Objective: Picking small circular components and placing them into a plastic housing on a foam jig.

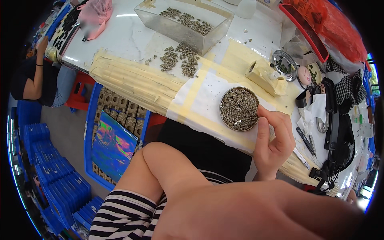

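At the taped edge of a white bench [124, 44], our right hand [281, 138] curls its fingertips [262, 111] against the rim of a round dish [220, 109] heaped with small metal pieces [239, 108]; we cannot tell whether the grip is closed on that rim or only rests there. Our left hand is out of view. We take the touch at the side as a way to steady the dish without disturbing its load. Beneath it lies a white sheet [200, 104], taped down, perhaps so that stray pieces show up clearly. Beyond, loose heaps [189, 64] of similar pieces sit beside a clear tray [168, 30], whose upright walls likely stop the pieces inside from scattering. To our right stand a yellow tape-wrapped block [272, 76] and a round tin [297, 67] of dark bits [285, 68], with tweezers [307, 142] nearer us, probably parked within easy reach. Below the bench on our left, a shiny sheet [114, 146] lies over a blue crate [89, 132], and farther off sits a co-worker [34, 82].
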Motion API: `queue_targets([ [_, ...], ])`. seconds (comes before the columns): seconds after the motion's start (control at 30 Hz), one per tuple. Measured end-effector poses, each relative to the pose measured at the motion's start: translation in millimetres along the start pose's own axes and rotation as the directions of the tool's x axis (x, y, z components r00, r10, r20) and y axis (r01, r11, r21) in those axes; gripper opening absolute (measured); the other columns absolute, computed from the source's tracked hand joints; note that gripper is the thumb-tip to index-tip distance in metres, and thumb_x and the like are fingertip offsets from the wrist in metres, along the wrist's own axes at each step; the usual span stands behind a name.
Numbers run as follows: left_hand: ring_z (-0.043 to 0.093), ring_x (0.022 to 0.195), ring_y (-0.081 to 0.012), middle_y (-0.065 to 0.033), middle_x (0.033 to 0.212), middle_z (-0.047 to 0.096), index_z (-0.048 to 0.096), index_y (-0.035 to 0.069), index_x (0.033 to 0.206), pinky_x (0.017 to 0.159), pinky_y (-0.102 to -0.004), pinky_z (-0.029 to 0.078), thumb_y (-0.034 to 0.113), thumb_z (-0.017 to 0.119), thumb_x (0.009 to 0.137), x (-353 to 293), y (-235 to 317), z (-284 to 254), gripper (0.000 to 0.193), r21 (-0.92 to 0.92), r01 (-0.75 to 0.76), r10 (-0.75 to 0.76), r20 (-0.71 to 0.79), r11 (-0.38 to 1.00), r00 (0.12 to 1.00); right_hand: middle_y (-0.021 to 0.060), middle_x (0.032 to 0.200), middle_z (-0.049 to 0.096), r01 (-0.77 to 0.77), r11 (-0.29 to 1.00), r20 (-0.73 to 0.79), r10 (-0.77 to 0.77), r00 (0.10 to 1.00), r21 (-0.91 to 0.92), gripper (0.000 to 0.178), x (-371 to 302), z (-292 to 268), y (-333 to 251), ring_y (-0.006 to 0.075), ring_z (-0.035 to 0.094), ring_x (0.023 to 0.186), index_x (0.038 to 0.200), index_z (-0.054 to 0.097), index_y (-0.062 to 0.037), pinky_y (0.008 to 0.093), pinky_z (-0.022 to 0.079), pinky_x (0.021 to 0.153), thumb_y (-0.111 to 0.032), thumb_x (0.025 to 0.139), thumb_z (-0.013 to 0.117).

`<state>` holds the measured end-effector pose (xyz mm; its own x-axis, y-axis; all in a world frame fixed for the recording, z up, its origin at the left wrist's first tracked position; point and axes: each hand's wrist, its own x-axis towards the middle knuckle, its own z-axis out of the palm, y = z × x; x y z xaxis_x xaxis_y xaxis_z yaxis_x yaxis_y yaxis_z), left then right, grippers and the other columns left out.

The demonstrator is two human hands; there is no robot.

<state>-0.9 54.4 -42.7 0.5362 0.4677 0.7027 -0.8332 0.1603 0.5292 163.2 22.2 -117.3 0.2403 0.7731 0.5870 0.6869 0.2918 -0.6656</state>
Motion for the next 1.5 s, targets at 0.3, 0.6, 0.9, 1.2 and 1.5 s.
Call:
queue_targets([
  [0.3,0.057,0.083,-0.0205,-0.0106,0.092,0.067,0.069,-0.002,0.098,0.077,-0.0317,0.046,0.008,0.072,0.086,0,1,-1,0.016,0.000,-0.025,0.025,0.002,1.000,1.000,0.0109,0.084,0.068,-0.029,0.999,0.022,0.030,0.999,-0.033,0.016,0,-2,-4,0.0234,0.061,0.078,0.098,0.073,0.0024,0.0315,0.048,0.075,0.005,0.082,0.068],
  [0.6,0.055,0.076,-0.0166,-0.0092,0.087,0.067,0.069,-0.003,0.092,0.073,-0.0301,0.044,0.009,0.072,0.086,-28,34,-81,0.014,0.884,0.350,0.234,-0.428,0.311,0.873,0.0104,0.084,0.066,-0.042,0.999,0.032,0.043,0.999,-0.028,0.017,0,1,-4,0.0229,0.060,0.077,0.097,0.073,0.0027,0.0309,0.047,0.072,0.006,0.081,0.068],
  [0.9,0.063,0.074,-0.0249,-0.0122,0.083,0.065,0.072,-0.003,0.090,0.071,-0.0348,0.049,0.010,0.072,0.085,-51,59,-144,0.013,0.655,0.683,0.395,-0.562,-0.325,0.727,0.0107,0.082,0.066,-0.012,1.000,0.053,0.013,0.999,-0.018,0.016,3,0,-5,0.0235,0.059,0.076,0.096,0.073,0.0025,0.0313,0.047,0.071,0.006,0.081,0.069],
  [1.2,0.066,0.077,-0.0145,-0.0095,0.088,0.070,0.070,-0.005,0.100,0.072,-0.0257,0.050,0.003,0.069,0.089,-55,57,-136,0.014,0.743,0.623,0.414,-0.501,-0.243,0.760,0.0103,0.083,0.067,-0.003,1.000,0.030,0.004,1.000,-0.028,0.016,1,1,-5,0.0236,0.060,0.076,0.095,0.073,0.0013,0.0316,0.047,0.071,0.006,0.080,0.070],
  [1.5,0.071,0.094,-0.0163,-0.0133,0.096,0.072,0.062,-0.006,0.109,0.083,-0.0263,0.057,-0.005,0.068,0.089,-33,9,-83,0.021,0.468,0.385,-0.006,-0.629,0.796,0.777,0.0084,0.083,0.067,0.157,0.987,0.068,-0.153,0.986,-0.044,0.024,17,-1,-17,0.0238,0.061,0.075,0.098,0.073,-0.0011,0.0320,0.048,0.069,0.006,0.075,0.074],
])
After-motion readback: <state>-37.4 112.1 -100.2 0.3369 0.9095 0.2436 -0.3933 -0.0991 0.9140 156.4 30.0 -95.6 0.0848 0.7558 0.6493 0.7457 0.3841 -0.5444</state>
